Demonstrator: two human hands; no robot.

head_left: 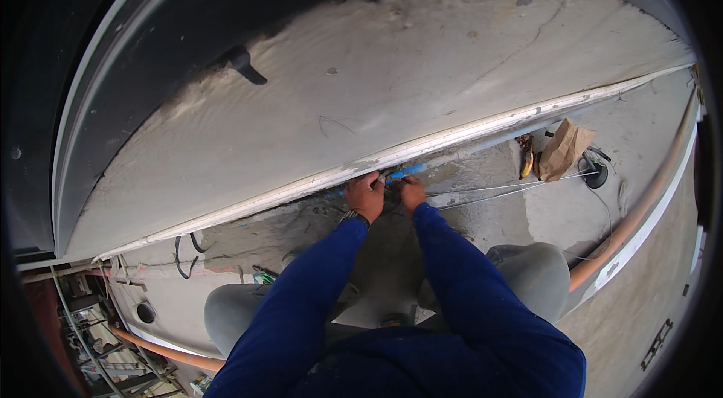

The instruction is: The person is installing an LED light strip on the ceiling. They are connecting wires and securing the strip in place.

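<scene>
Both my hands work close together at the foot of a pale ledge [301, 187]. My left hand [365, 197] has a dark watch at its wrist, and its fingers pinch around something small that I cannot make out. Just right of it, my right hand [410, 195] is closed, its fingers curled below a short blue tube-like piece [407, 171]. What the right fingers hold is hidden. Thin white wires [497, 195] run from near my right hand toward a black round disc [594, 173].
A brown paper bag [566, 148] stands at right beside a yellow-and-dark item [526, 164]. Black cable loops [184, 256] stick out at left, near a round dark hole [145, 313]. An orange curved edge [633, 225] bounds the floor at right. A large dark curved panel [188, 44] rises ahead.
</scene>
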